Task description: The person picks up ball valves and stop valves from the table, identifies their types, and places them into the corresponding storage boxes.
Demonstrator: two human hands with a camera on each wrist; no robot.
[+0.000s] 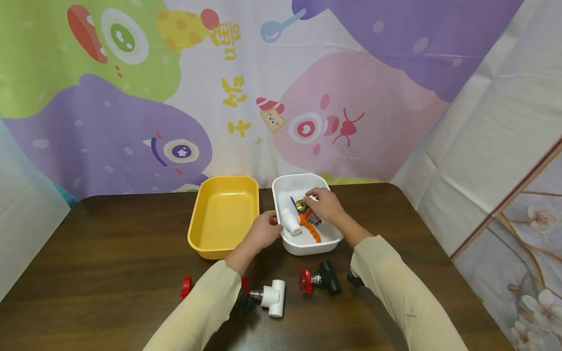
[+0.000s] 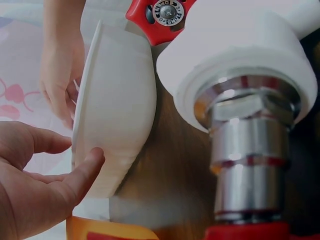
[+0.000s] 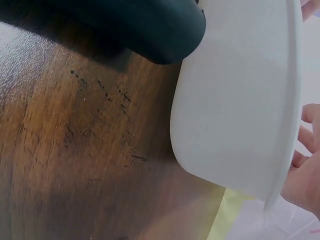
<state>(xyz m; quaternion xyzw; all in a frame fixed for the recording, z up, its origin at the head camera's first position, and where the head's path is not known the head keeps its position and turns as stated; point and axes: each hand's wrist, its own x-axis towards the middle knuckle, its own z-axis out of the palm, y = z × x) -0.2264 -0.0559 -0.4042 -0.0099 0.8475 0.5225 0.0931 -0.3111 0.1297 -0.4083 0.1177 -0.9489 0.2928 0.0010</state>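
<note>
My left hand [image 1: 269, 225] grips the left rim of a white tray [image 1: 307, 246]; in the left wrist view its thumb [image 2: 87, 167] presses the tray's outer wall [image 2: 117, 110]. My right hand [image 1: 312, 200] reaches into the tray, and its curled fingertips pinch the brass end of a brass valve with an orange handle [image 1: 311, 225]. A white pipe fitting [image 1: 291, 220] and a small blue piece lie beside the valve. In the right wrist view only the tray's underside [image 3: 235, 100] and a few fingers [image 3: 306, 167] show.
An empty yellow tray [image 1: 223, 214] sits left of the white one. Near the front edge lie a red-handled valve with a white tee [image 1: 272, 294], a black valve with a red handle [image 1: 319, 280], another red handle [image 1: 186, 287] and a black part [image 1: 353, 279]. A patterned cloth hangs behind the table.
</note>
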